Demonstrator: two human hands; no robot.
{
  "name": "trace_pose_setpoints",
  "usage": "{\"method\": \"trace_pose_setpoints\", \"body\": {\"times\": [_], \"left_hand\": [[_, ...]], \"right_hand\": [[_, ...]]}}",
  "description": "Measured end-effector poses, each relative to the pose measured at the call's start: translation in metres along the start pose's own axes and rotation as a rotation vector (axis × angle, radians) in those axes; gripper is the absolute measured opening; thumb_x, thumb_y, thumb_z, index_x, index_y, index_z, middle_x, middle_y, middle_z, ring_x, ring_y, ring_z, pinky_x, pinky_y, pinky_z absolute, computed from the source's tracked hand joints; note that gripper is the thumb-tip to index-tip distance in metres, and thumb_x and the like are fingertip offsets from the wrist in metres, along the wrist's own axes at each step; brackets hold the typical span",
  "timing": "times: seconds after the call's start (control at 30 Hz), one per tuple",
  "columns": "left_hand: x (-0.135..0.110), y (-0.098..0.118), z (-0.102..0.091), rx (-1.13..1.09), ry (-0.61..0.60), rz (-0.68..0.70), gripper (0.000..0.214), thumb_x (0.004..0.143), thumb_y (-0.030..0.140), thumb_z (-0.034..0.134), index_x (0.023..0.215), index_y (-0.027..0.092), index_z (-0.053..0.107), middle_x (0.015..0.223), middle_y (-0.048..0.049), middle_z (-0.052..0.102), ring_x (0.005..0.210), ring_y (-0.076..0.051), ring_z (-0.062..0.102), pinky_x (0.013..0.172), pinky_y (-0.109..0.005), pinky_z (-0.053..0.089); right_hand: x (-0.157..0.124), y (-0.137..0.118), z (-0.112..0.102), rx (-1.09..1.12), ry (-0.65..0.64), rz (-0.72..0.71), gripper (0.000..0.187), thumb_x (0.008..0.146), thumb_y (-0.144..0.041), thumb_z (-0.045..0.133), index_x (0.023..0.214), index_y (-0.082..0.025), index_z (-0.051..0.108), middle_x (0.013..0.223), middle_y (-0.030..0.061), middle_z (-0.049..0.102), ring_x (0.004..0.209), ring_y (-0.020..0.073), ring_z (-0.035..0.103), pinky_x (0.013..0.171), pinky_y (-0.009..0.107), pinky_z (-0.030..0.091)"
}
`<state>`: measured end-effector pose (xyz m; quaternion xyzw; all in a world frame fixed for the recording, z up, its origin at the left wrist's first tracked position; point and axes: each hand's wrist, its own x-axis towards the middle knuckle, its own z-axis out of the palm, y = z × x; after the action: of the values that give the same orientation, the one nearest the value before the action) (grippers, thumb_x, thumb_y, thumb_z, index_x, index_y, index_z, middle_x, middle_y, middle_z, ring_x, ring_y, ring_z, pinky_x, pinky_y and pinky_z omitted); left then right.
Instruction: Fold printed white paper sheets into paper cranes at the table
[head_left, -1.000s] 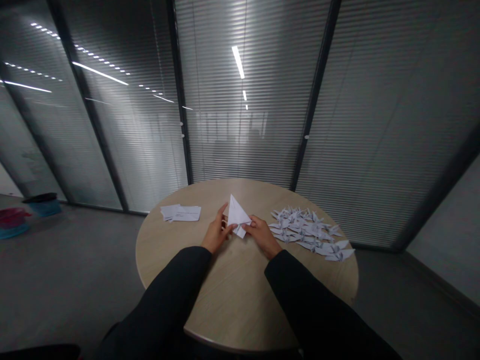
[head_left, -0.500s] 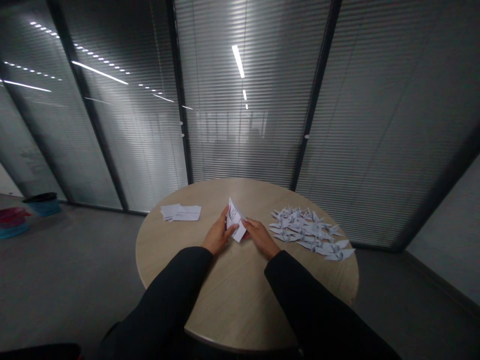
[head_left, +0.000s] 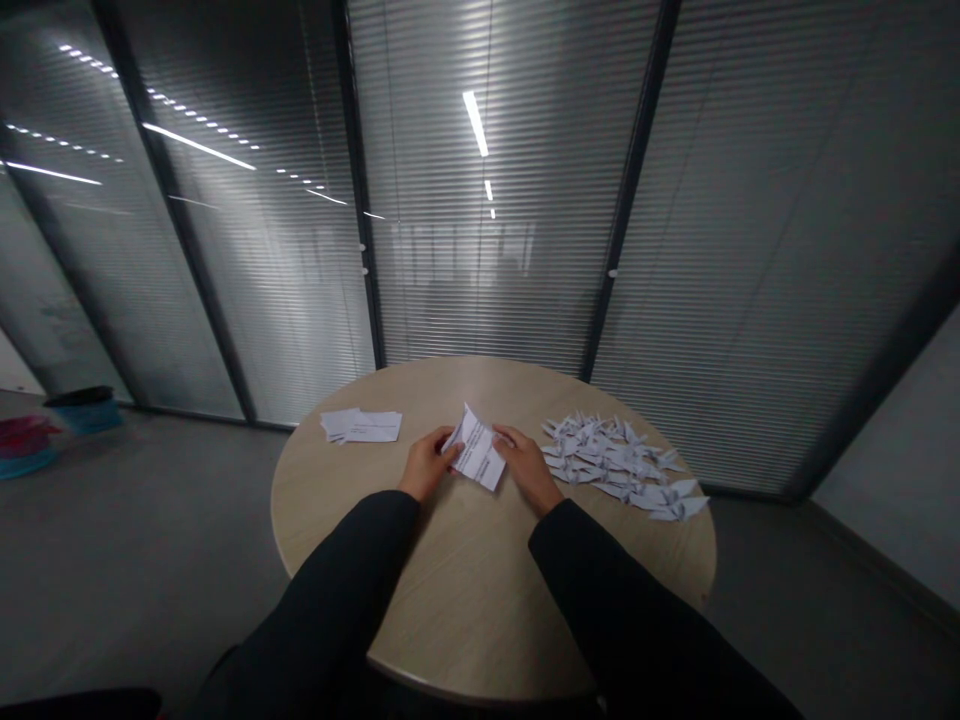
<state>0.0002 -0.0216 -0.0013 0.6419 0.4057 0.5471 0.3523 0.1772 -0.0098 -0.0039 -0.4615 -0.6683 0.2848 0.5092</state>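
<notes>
Between my hands is a printed white sheet of paper [head_left: 478, 452], squarish, with creases and a raised pointed corner at the top. My left hand [head_left: 427, 462] pinches its left edge between thumb and fingers. On the opposite side, my right hand [head_left: 527, 467] grips the right edge, thumb on top. The paper is held just above the round wooden table [head_left: 450, 600]. Right of my right hand lies a pile of folded paper cranes [head_left: 615, 460], several of them overlapping.
Flat paper slips [head_left: 375, 426] lie stacked at the table's left. Behind the table stands a glass partition [head_left: 487, 300] with blinds. A blue bin [head_left: 84, 408] and a pink-and-blue container [head_left: 26, 445] sit on the floor at far left.
The paper has been spread wider and turned, showing more of its printed face. My hands have moved slightly apart, the left one a little leftward.
</notes>
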Motion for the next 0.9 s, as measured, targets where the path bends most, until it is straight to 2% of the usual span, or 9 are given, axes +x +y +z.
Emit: {"method": "trace_pose_setpoints", "body": {"times": [0.1, 0.23, 0.37, 0.53, 0.7, 0.9], "left_hand": [[-0.002, 0.001, 0.002, -0.008, -0.077, -0.032, 0.033, 0.067, 0.033, 0.064, 0.092, 0.01, 0.067, 0.073, -0.0053, 0.065, 0.05, -0.012, 0.051, 0.046, -0.023, 0.039], [-0.003, 0.003, 0.003, -0.066, -0.133, -0.079, 0.033, 0.063, 0.034, 0.07, 0.086, 0.011, 0.07, 0.071, -0.0052, 0.066, 0.053, -0.013, 0.054, 0.051, -0.023, 0.04], [-0.001, 0.003, 0.002, -0.18, -0.068, -0.144, 0.032, 0.057, 0.035, 0.076, 0.075, 0.009, 0.07, 0.068, -0.0068, 0.067, 0.06, -0.016, 0.058, 0.058, -0.025, 0.041], [0.0, 0.001, 0.0, -0.349, 0.065, -0.24, 0.035, 0.055, 0.033, 0.079, 0.075, 0.007, 0.069, 0.068, -0.0091, 0.067, 0.057, -0.015, 0.059, 0.056, -0.025, 0.043], [0.001, 0.003, -0.003, -0.585, 0.098, -0.319, 0.031, 0.059, 0.027, 0.078, 0.081, 0.007, 0.068, 0.071, -0.0098, 0.069, 0.06, -0.015, 0.062, 0.061, -0.026, 0.048], [0.002, 0.004, -0.005, -0.669, 0.141, -0.369, 0.019, 0.066, 0.025, 0.071, 0.071, 0.009, 0.064, 0.061, -0.0062, 0.066, 0.052, -0.013, 0.06, 0.05, -0.023, 0.048]], "right_hand": [[0.001, -0.001, -0.002, 0.012, 0.093, 0.005, 0.043, 0.075, -0.029, 0.053, 0.115, -0.017, 0.057, 0.095, 0.0085, 0.064, 0.08, 0.0176, 0.061, 0.071, 0.03, 0.05], [0.0, -0.006, -0.001, 0.084, 0.056, -0.038, 0.039, 0.071, -0.02, 0.055, 0.109, -0.016, 0.061, 0.092, 0.0076, 0.065, 0.077, 0.0161, 0.061, 0.07, 0.029, 0.05], [-0.003, -0.012, -0.001, 0.144, 0.026, -0.079, 0.032, 0.071, -0.021, 0.057, 0.102, -0.016, 0.064, 0.089, 0.008, 0.067, 0.075, 0.0169, 0.061, 0.068, 0.03, 0.051], [-0.007, -0.021, -0.001, 0.139, 0.052, -0.171, 0.027, 0.073, -0.023, 0.057, 0.097, -0.016, 0.067, 0.094, 0.0083, 0.068, 0.078, 0.0173, 0.061, 0.07, 0.029, 0.05], [-0.011, -0.028, -0.001, 0.106, 0.033, -0.267, 0.022, 0.077, -0.02, 0.055, 0.092, -0.019, 0.07, 0.094, 0.0075, 0.066, 0.084, 0.0167, 0.061, 0.073, 0.028, 0.049], [-0.014, -0.029, -0.001, 0.063, -0.026, -0.359, 0.023, 0.078, -0.013, 0.053, 0.087, -0.021, 0.072, 0.091, 0.006, 0.062, 0.086, 0.015, 0.059, 0.072, 0.026, 0.048]]}}
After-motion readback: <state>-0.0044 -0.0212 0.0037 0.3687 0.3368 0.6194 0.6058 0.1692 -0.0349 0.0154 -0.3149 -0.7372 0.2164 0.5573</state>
